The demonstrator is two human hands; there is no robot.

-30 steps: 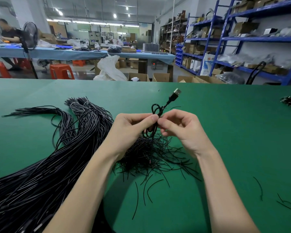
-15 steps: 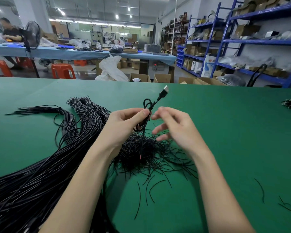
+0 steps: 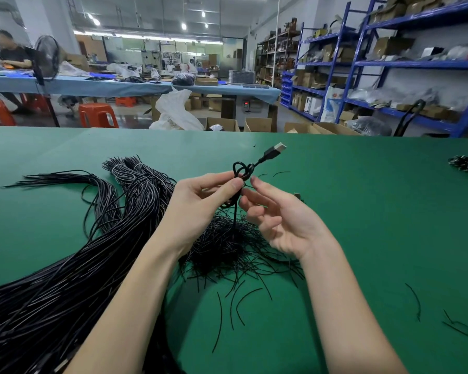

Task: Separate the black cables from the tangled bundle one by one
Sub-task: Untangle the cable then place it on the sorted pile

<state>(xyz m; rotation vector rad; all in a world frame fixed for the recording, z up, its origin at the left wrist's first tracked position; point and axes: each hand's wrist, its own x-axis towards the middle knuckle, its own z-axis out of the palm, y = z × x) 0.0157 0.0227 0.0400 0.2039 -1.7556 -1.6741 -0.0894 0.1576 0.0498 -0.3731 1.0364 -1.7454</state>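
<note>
Green bench (image 3: 362, 211): left hand (image 3: 200, 201) pinches a looped cable (image 3: 242, 171), plug (image 3: 274, 151) toward one o'clock; right hand (image 3: 278, 220) hovers loose, empty, and likely must unpick that loop.

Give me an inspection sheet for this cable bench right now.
Surface: green table.
Job's things: long cable bundle at left; tangled heap under the hands.
Clutter: loose cable scraps in front, more at right.
Grippers: left hand pinches knotted cable; right hand open beside it.
Cables: USB plug points up and right.
Surroundings: blue shelves, fan, orange stools.
</note>
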